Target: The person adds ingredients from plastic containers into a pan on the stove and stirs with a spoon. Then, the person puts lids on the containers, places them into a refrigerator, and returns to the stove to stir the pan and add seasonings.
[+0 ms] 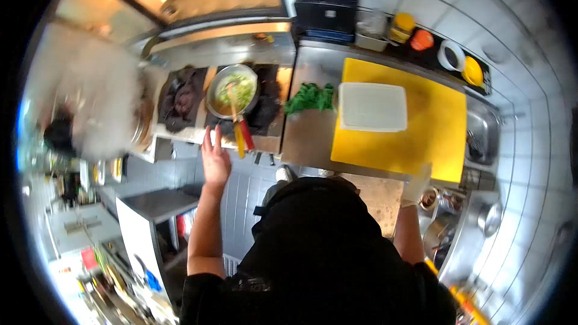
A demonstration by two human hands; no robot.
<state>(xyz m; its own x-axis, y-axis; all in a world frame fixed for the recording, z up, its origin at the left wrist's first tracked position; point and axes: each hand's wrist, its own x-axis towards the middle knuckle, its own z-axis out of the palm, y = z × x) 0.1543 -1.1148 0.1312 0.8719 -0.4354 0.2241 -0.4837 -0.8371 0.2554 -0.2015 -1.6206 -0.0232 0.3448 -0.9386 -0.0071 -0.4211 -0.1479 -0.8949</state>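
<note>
My left hand [215,161] is raised beside the front edge of the stove, fingers stretched out and apart, holding nothing. Just beyond it, a pan [211,103] of chopped green food sits on the stove. A wooden utensil [233,99] rests in the pan. A red handle [247,135] and a yellow handle [239,139] point toward me, near my left hand. My right hand [415,188], in a pale, see-through glove, is by the front edge of the yellow cutting board [430,126]; its fingers are blurred. A whitish rectangular container [373,106] lies on the board.
Leafy green stuff [310,97] lies on the steel counter left of the board. Jars and tubs [402,27] line the back shelf beside a black box [326,9]. A sink [481,129] is at right. Steam [96,90] rises at left. Metal pots [439,235] stand lower right.
</note>
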